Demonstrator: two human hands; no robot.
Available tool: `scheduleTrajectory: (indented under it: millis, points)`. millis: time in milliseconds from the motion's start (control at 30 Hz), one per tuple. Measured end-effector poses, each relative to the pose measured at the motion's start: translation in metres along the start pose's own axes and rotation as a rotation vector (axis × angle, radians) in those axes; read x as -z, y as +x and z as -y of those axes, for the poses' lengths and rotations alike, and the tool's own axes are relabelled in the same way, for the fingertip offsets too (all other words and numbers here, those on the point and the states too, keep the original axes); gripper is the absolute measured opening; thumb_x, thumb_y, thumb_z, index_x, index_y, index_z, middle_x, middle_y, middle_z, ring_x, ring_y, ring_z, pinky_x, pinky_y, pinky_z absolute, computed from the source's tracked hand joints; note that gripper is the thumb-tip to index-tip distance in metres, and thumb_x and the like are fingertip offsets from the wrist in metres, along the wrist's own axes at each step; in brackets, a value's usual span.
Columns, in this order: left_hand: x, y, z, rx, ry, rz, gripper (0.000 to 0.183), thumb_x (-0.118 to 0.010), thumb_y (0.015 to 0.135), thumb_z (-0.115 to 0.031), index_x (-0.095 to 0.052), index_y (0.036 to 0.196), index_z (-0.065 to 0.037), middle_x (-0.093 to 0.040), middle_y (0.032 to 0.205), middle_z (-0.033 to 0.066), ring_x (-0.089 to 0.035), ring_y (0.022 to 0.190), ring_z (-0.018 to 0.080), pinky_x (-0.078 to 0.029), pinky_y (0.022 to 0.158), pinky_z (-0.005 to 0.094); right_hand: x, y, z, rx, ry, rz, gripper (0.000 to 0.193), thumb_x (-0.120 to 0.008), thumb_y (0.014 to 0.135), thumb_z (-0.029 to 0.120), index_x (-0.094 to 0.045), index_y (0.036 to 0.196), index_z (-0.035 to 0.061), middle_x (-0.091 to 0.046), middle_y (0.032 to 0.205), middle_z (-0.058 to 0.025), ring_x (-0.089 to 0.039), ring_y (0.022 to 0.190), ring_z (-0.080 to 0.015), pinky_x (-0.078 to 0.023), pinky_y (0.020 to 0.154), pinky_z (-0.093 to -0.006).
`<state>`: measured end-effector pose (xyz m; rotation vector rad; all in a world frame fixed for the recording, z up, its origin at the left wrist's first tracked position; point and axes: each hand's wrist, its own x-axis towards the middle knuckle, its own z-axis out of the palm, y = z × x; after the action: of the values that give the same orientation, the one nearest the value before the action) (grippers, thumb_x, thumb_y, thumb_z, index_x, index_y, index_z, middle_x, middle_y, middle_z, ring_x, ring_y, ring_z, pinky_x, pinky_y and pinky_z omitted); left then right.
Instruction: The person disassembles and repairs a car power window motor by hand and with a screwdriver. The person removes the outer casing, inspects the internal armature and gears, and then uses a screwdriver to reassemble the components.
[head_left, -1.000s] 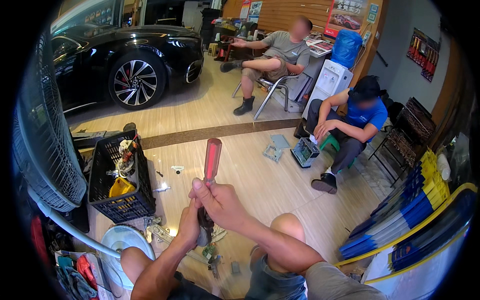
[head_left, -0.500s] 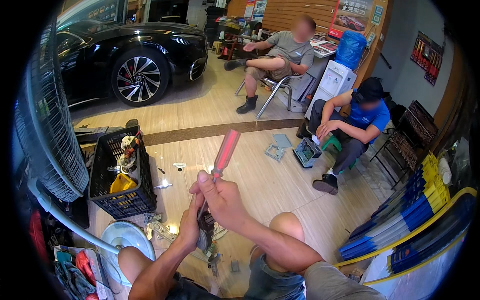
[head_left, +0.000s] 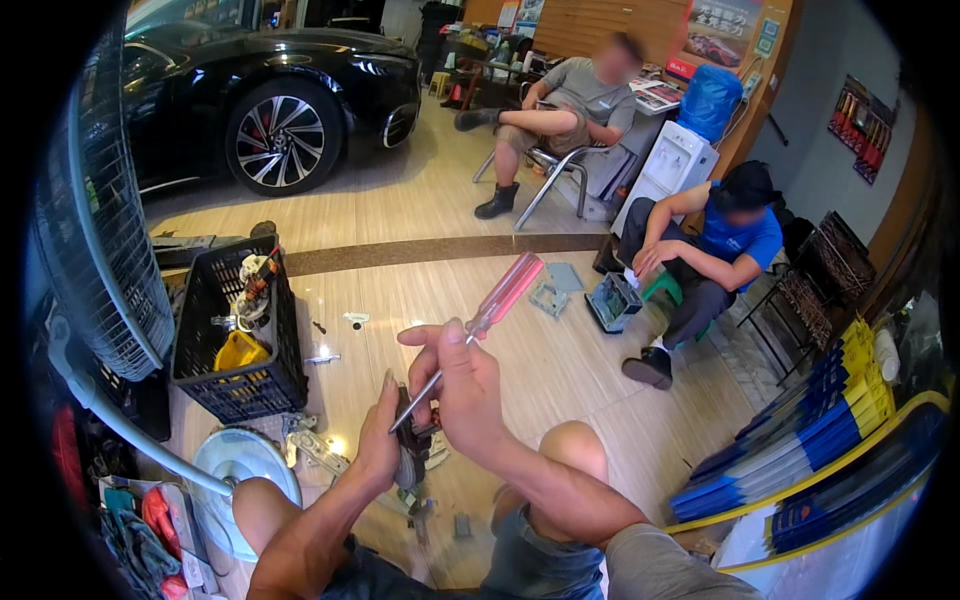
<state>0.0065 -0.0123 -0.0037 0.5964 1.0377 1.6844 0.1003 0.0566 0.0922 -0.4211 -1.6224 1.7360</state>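
Observation:
My right hand (head_left: 468,385) pinches a screwdriver (head_left: 508,292) with a clear red handle, thumb and fingers closed where handle meets shaft. The handle points up and to the right, while the steel shaft slants down left toward a dark mechanical part (head_left: 412,455). That part sits in my left hand (head_left: 380,435), its fingers wrapped behind it and partly hidden. The blade tip appears at the part's upper edge; whether it touches, I cannot tell.
A black crate (head_left: 240,335) with a yellow piece stands at left, beside a fan (head_left: 110,220). Metal parts (head_left: 320,450) lie on the floor by my knees. Two people sit ahead, one near an opened grey box (head_left: 613,302). A black car (head_left: 300,90) stands behind.
The screwdriver has tilted to the right, and more of its shaft shows. My right hand has shifted slightly right. The person in the grey shirt has lowered a raised arm.

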Motion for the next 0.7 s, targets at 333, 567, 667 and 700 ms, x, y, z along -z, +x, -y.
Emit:
scheduleTrajectory:
  millis: [333,567,667,700]
  points:
    - [-0.015,0.000,-0.015,0.086,-0.049,-0.079,0.061,-0.029,0.099,-0.059,-0.058,0.088,-0.006,-0.061,0.077,0.0047,-0.053,0.065,0.0101,-0.044,0.060,0.0243,0.009,0.010,-0.004,0.077,-0.001,-0.105,0.063,-0.029,0.103,0.050,-0.058,0.108,-0.0052,-0.055,0.068,-0.0062,-0.052,0.049,-0.0107,-0.043,0.046,-0.0227]
    - [-0.006,0.009,-0.020,0.114,-0.109,-0.226,0.061,-0.042,0.090,-0.067,-0.054,0.066,-0.012,-0.052,0.056,0.0035,-0.052,0.043,0.0195,-0.046,0.043,0.0305,0.049,0.039,-0.006,0.126,0.026,-0.269,0.058,-0.036,0.102,0.048,-0.061,0.093,-0.0034,-0.055,0.063,-0.0065,-0.054,0.051,-0.0150,-0.044,0.047,-0.0273]
    - [0.016,0.009,-0.020,0.038,-0.100,-0.224,0.061,-0.043,0.090,-0.066,-0.056,0.067,-0.011,-0.054,0.057,0.0039,-0.054,0.045,0.0190,-0.046,0.045,0.0309,0.066,0.055,-0.016,-0.067,0.297,-0.384,0.044,-0.042,0.101,0.039,-0.059,0.088,-0.0006,-0.055,0.066,-0.0060,-0.051,0.050,-0.0160,-0.043,0.046,-0.0299]
    - [0.015,0.010,-0.030,0.014,-0.066,-0.249,0.062,-0.042,0.091,-0.065,-0.056,0.067,-0.010,-0.054,0.057,0.0044,-0.054,0.045,0.0190,-0.046,0.045,0.0306,0.076,0.066,-0.019,-0.121,0.296,-0.311,0.041,-0.043,0.100,0.036,-0.058,0.088,0.0005,-0.055,0.067,-0.0057,-0.051,0.050,-0.0154,-0.041,0.046,-0.0299]
